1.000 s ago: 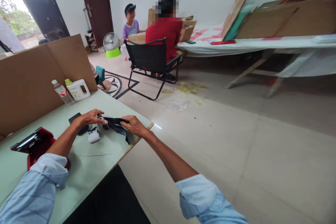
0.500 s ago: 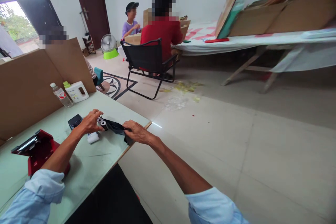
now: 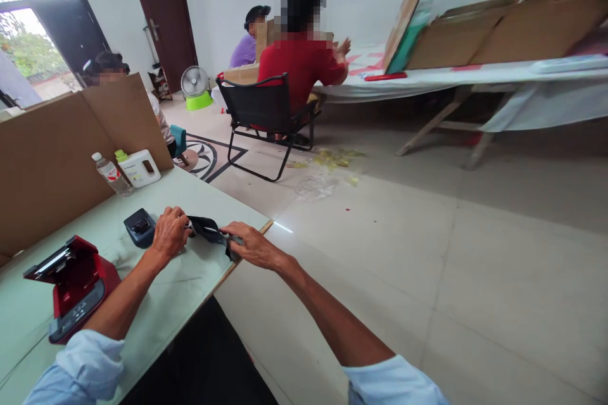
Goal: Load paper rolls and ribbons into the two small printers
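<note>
My left hand (image 3: 171,235) is closed over small white paper rolls at the mouth of a black pouch (image 3: 207,228). Only a sliver of a white roll (image 3: 189,226) shows past the fingers, so how many are gripped is hidden. My right hand (image 3: 251,244) pinches the near right side of the pouch, which lies by the table's corner. Just left of my left hand sits a small dark boxy device (image 3: 140,228). Beside my left forearm stands a red machine (image 3: 78,291), its lid raised.
A water bottle (image 3: 111,175) and a white jug (image 3: 141,169) stand at the back of the pale green table (image 3: 209,193), against a cardboard panel (image 3: 57,164). Beyond are a black folding chair (image 3: 259,111), a seated person in red (image 3: 299,63) and a cloth-covered table (image 3: 456,79).
My left hand has come down and closed over the rolls, covering those that showed before. My right hand keeps its hold on the pouch. The seated person in red has raised a hand.
</note>
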The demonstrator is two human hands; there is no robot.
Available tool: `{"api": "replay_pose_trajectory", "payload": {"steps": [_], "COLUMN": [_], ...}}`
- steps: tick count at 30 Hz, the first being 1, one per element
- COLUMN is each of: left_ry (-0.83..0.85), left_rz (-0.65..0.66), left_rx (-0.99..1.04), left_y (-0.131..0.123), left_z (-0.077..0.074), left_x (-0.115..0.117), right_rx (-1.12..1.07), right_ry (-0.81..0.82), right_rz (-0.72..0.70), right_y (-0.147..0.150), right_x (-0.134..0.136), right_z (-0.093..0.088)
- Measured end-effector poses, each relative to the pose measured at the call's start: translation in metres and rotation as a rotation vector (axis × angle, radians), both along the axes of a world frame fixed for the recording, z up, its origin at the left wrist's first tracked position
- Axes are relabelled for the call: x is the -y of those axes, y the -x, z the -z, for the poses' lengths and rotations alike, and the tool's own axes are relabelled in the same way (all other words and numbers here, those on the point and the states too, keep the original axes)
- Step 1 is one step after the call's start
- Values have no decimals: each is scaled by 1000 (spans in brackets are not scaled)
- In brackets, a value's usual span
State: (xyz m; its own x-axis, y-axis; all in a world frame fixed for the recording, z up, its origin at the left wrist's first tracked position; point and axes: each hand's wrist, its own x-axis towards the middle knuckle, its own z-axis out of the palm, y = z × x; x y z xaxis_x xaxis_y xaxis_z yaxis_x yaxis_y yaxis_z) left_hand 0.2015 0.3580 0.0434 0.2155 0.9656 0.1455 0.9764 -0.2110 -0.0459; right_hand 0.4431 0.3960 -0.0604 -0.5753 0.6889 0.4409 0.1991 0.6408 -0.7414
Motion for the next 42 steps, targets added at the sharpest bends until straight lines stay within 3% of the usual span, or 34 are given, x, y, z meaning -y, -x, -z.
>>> {"api": "replay_pose_trajectory", "payload": {"steps": [16, 22, 31, 36, 42], "left_ry": [9, -36, -171, -180, -167], "left_rz": [-86, -41, 246, 281, 255], "left_rx": [-11, 58, 433, 579, 706], "left_y": [-12, -10, -12, -16, -9], "left_z": [11, -11, -54, -73, -78], "left_x": [22, 37, 86, 116, 145], "right_rx": [-108, -193, -321, -316, -461], "right_ry": [39, 91, -28, -160, -375], "right_rz": [42, 153, 298, 267, 154], "right_y": [3, -4, -2, 20, 61], "right_x": [13, 32, 82, 107, 128], "right_z": [-1, -2, -13, -22, -49]}}
